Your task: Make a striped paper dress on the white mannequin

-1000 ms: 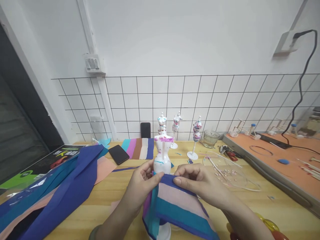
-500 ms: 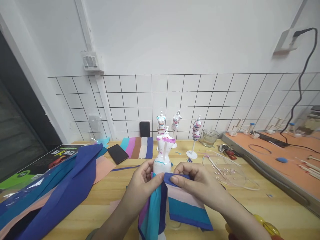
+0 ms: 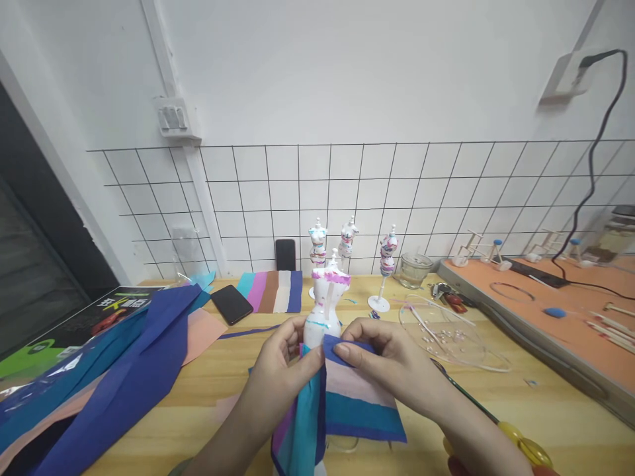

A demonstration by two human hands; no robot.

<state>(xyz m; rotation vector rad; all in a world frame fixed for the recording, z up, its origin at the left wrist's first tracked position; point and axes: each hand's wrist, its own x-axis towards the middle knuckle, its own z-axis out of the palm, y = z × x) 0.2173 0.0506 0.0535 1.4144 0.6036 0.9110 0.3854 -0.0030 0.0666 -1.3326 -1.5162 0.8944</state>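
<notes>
A white miniature dress form [image 3: 325,307] stands upright in front of me, with a torn pink strip round its bust and a turquoise line at its waist. My left hand [image 3: 290,370] is closed at its waist, thumb pressing pleated turquoise, purple and navy crepe paper [image 3: 308,423] that hangs down over the lower part. Between thumb and fingers, my right hand [image 3: 381,360] pinches the blue top edge of a striped crepe paper piece [image 3: 360,387], banded blue, pale pink and teal. Its left edge meets the draped paper. The form's base is mostly hidden.
Three smaller dress forms [image 3: 388,254] stand behind. Striped sheets [image 3: 270,291], a black phone [image 3: 232,304] and large folded paper [image 3: 163,344] lie left. Right are a clear bag of beads [image 3: 441,337], a glass bowl [image 3: 415,270], yellow-handled scissors [image 3: 526,449] and an orange board [image 3: 536,291].
The striped piece in my right hand has swung left and upward, now hanging straighter against the draped paper. My left hand keeps its hold. The view has shifted slightly.
</notes>
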